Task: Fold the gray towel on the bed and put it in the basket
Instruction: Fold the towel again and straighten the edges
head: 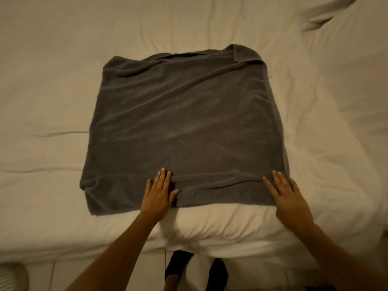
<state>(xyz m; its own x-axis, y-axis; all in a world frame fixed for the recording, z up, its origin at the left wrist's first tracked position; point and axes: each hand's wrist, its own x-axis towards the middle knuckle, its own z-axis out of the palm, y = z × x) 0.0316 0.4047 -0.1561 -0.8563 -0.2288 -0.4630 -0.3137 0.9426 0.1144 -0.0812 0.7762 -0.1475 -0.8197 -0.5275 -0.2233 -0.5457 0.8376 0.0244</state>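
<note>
The gray towel [184, 122] lies spread on the white bed [52, 91] as a rough square, apparently doubled over, with wrinkles at its far edge and a turned-over corner at the far right. My left hand [159, 194] rests flat on the towel's near edge, left of its middle, fingers together. My right hand [287, 196] lies flat at the towel's near right corner, fingers stretched out. Neither hand holds anything. No basket shows in this view.
White rumpled bedding rises in a mound at the right [346, 91]. The bed's near edge runs just below my hands. A tiled floor [105, 274] lies beneath, with my dark-socked feet [178, 267] and a pale ribbed object [10, 278] at the bottom left corner.
</note>
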